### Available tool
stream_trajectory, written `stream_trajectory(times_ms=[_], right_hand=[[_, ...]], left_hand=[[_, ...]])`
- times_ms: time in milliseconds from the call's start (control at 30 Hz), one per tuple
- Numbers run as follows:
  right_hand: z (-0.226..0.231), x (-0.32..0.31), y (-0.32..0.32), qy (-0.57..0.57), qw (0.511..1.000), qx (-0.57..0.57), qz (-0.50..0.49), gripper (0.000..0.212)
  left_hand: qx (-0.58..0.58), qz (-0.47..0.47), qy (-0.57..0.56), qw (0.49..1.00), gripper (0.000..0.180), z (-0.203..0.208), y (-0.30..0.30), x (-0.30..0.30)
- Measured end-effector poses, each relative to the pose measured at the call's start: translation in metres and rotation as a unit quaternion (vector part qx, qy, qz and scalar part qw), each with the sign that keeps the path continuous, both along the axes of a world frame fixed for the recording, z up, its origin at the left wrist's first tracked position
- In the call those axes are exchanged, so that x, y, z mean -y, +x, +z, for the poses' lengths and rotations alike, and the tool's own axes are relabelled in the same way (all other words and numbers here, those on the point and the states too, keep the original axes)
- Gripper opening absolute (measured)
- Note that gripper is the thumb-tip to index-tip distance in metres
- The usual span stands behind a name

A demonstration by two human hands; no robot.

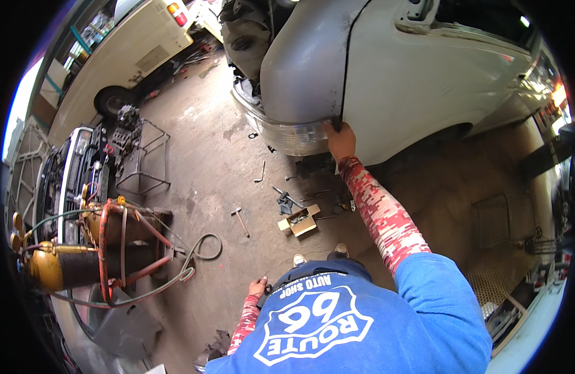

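The right hand [341, 142] reaches out past the cardboard box [306, 227] and touches the end of a clear car lamp [294, 137]. Its fingers are bent in, but I cannot tell if they are gripping the lamp's edge. The lamp is beyond the box, low on the car. A round grey body panel [306, 68] sits right on top of the lamp. A white side panel [406, 68] is beside the grey one, with a dark gap between them, beyond the box and to its right.

The left hand [257, 287] hangs by the person's waist, on the near side of the box and to its left. I cannot tell if it is open or closed.

The box is on the floor [200, 193] with its flaps up and small things inside. The person's shoes [300, 260] are just on the near side of the box. A hammer [241, 223] lies to the left of the box. A bent metal rod [262, 171] lies past the box, a bit to the left. Well off to the box's left are a looped hose [220, 247] and a gas tank [82, 268] with a yellow top. A cream van [144, 43] stands far past the box, to the left.
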State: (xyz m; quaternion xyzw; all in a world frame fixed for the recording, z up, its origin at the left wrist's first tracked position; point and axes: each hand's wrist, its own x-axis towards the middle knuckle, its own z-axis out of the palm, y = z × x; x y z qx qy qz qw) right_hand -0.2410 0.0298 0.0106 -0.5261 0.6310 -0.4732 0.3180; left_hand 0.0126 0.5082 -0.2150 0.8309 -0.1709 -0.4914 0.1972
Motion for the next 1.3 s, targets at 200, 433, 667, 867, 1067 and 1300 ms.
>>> stream_trajectory(times_ms=[200, 433, 667, 867, 1067, 1300], right_hand=[[-0.023, 0.024, -0.001, 0.064, 0.961, 0.264, 0.048, 0.045], [-0.04, 0.033, -0.014, 0.099, 0.954, 0.265, 0.096, 0.046], [-0.037, 0.038, -0.021, 0.125, 0.932, 0.309, 0.144, 0.045], [-0.036, 0.04, -0.036, 0.176, 0.9, 0.341, 0.208, 0.056], [-0.037, 0.04, -0.039, 0.181, 0.897, 0.35, 0.198, 0.059], [-0.043, 0.036, -0.032, 0.198, 0.877, 0.399, 0.178, 0.057]], left_hand=[[0.047, 0.028, 0.017, 0.998, 0.053, -0.03, -0.052, -0.056], [0.054, -0.004, 0.064, 0.997, 0.054, -0.086, -0.093, -0.113], [0.072, 0.021, 0.026, 0.997, 0.054, -0.101, -0.105, -0.074], [0.062, 0.071, 0.011, 0.995, 0.05, -0.102, -0.109, -0.059], [0.067, 0.028, -0.034, 0.997, 0.044, -0.1, -0.117, -0.078], [0.029, 0.094, 0.01, 0.995, 0.049, -0.096, -0.109, -0.098]])
